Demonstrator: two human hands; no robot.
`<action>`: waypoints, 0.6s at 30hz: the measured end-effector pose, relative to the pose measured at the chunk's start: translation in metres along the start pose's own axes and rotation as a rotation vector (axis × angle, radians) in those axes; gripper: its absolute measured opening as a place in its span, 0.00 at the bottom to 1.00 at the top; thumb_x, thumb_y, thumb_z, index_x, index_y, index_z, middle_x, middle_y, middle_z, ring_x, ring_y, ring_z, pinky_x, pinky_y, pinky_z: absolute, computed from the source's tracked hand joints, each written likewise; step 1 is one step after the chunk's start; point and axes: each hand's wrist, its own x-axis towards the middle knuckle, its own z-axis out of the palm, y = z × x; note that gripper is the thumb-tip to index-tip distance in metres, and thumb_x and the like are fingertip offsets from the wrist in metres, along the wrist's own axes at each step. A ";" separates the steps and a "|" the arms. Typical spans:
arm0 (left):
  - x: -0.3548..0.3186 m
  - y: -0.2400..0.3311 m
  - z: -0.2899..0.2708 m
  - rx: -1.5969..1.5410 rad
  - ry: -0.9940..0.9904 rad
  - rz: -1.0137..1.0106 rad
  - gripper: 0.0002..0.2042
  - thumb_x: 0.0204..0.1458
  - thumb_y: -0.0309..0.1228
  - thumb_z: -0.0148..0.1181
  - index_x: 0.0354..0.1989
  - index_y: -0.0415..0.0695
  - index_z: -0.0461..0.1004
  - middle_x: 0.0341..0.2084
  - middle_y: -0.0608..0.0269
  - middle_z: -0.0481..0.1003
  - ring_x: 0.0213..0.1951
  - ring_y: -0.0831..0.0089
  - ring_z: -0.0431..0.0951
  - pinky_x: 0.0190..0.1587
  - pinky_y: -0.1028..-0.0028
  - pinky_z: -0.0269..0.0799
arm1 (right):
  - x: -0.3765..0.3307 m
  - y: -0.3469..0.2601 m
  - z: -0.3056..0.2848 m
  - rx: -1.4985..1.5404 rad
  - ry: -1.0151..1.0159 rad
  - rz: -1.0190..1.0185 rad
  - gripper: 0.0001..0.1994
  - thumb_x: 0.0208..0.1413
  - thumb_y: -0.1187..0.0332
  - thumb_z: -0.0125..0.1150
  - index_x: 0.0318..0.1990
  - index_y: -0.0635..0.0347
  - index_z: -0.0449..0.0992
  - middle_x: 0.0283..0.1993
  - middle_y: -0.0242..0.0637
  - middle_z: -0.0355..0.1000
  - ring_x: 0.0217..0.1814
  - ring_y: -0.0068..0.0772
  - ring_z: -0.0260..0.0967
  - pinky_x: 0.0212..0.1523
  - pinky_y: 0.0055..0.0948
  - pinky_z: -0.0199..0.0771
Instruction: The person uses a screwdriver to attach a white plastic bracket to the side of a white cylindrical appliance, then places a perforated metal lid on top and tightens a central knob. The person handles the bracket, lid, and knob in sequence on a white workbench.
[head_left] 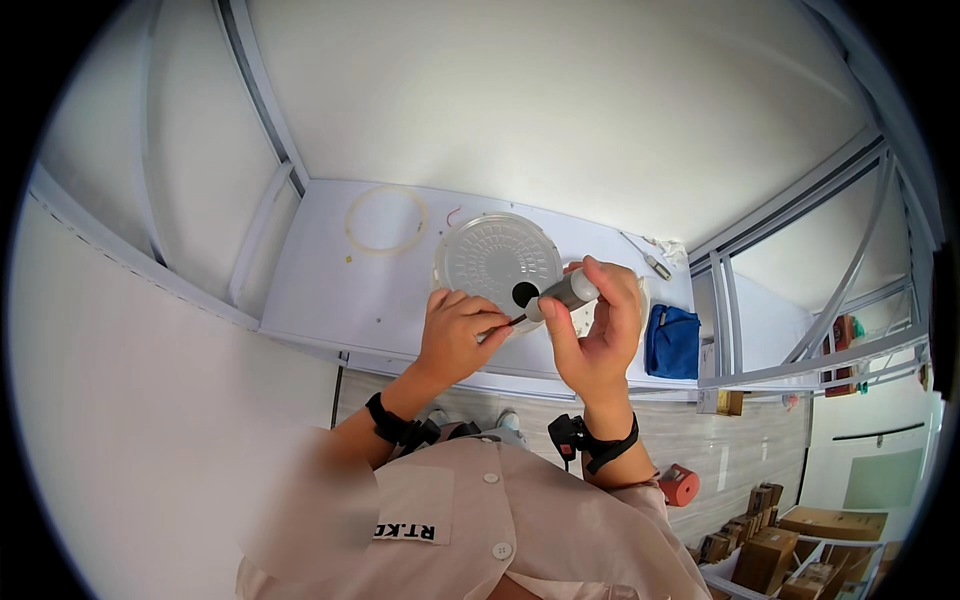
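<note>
A round silver metal plate (500, 250) with a pattern of raised marks and a black round spot lies on the white table before me. My right hand (605, 330) grips a screwdriver (570, 293) by its thick grey handle, tilted so the dark shaft points left and down at the plate's near edge. My left hand (460, 328) is closed in a pinch right at the screwdriver's tip. Whatever lies between those fingertips is too small to make out. Part of a pale round piece (640, 295) shows behind my right hand, mostly hidden by it.
A thin yellowish ring (386, 250) lies on the table (320, 290) at left, near a short red wire (453, 214). Toward the right are a second screwdriver (657, 266) and a folded blue cloth (672, 345). A white frame (715, 310) bounds the table's right end; cardboard boxes (767, 560) stand beyond.
</note>
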 end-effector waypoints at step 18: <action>-0.001 0.001 0.003 0.045 0.028 0.002 0.04 0.44 0.32 0.76 0.28 0.53 0.87 0.31 0.79 0.81 0.35 0.73 0.74 0.49 0.67 0.61 | -0.006 0.000 0.008 0.130 -0.077 0.108 0.29 0.54 0.77 0.75 0.63 0.62 0.69 0.55 0.49 0.77 0.51 0.41 0.79 0.51 0.35 0.79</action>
